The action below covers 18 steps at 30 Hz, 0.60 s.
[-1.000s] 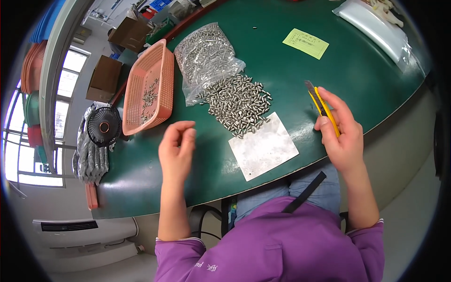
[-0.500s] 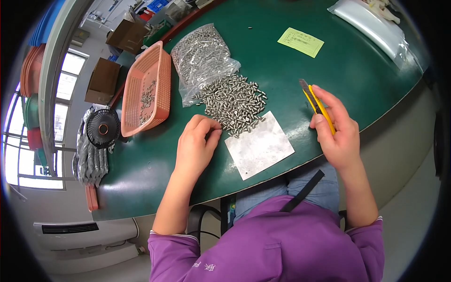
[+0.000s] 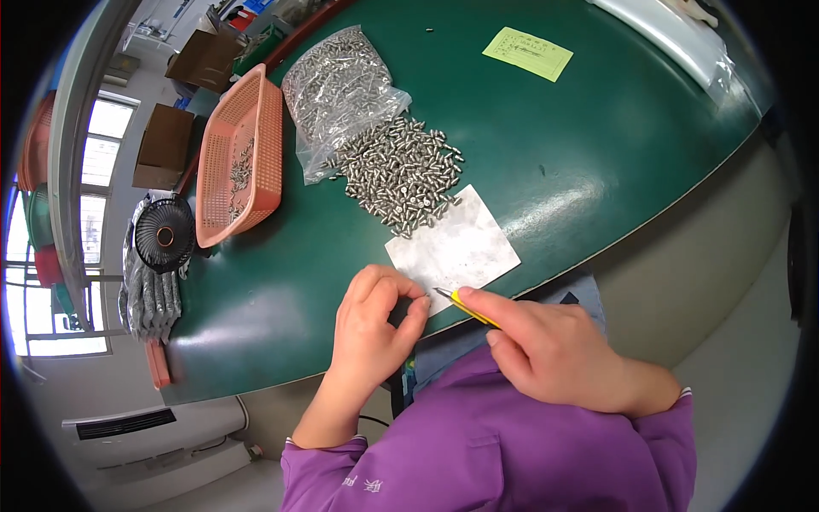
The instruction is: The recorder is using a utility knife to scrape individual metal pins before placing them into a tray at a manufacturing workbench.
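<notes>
Right hand (image 3: pixel 554 350) clenched on a yellow-handled blade tool (image 3: pixel 465 305), tip at the white paper sheet's (image 3: pixel 452 246) near edge — left hand (image 3: pixel 375 328) curled shut beside it, pinching sth too small to tell.

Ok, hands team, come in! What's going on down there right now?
Left hand curled, fingertips pinching something too small to tell at the white sheet. Right hand grips a yellow knife, blade tip by the left fingers. Screw pile lies beyond, apart.

A green table (image 3: pixel 597 154) carries a screw pile (image 3: pixel 401 175), plastic bag (image 3: pixel 337 90), orange basket (image 3: pixel 239 158), white sheet (image 3: pixel 456 247), yellow note (image 3: pixel 527 53).
</notes>
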{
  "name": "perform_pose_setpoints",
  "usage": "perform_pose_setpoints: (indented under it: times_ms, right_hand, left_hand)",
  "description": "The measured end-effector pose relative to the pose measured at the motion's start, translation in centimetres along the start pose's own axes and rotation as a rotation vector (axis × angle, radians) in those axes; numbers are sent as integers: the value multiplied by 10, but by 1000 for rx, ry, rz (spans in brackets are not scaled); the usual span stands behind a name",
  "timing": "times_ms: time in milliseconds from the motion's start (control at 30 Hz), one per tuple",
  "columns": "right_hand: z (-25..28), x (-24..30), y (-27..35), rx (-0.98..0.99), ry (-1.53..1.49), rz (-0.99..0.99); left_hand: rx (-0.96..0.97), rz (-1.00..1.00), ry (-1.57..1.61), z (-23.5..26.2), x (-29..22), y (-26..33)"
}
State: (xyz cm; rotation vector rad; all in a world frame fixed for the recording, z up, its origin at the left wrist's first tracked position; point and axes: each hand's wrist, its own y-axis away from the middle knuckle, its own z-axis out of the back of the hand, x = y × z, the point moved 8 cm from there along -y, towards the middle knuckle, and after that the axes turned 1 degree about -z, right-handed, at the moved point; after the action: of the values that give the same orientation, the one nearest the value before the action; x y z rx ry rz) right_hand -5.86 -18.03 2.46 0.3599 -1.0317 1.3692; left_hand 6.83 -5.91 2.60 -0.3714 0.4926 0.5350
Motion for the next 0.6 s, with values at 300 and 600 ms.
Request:
perform_pose_setpoints:
  times_ms: [300, 600]
  right_hand:
    - [-26, 5, 7, 101, 230, 20]
    - [-31, 8, 6, 125, 289, 31]
  left_hand:
    - [-63, 44, 36, 0, 4, 6]
    - [-76, 26, 37, -2, 5, 7]
